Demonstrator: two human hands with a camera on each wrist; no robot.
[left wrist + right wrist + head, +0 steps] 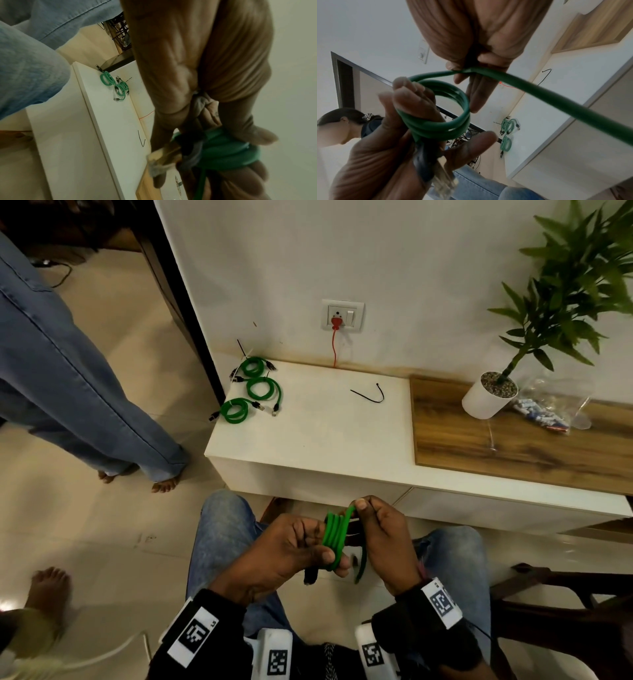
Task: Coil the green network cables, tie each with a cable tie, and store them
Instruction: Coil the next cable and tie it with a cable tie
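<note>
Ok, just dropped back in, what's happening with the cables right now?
A seated person is coiling a green network cable. The left hand grips the wound loops while the right hand pinches the loose length and guides another turn on. It isn't tied yet. Three coiled green cables lie at the left end of the white cabinet top, and a loose black cable tie lies there too.

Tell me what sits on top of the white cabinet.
On the white cabinet: three coiled green cables at its left end, plus one loose black cable tie. Anything under the coils is hidden.
</note>
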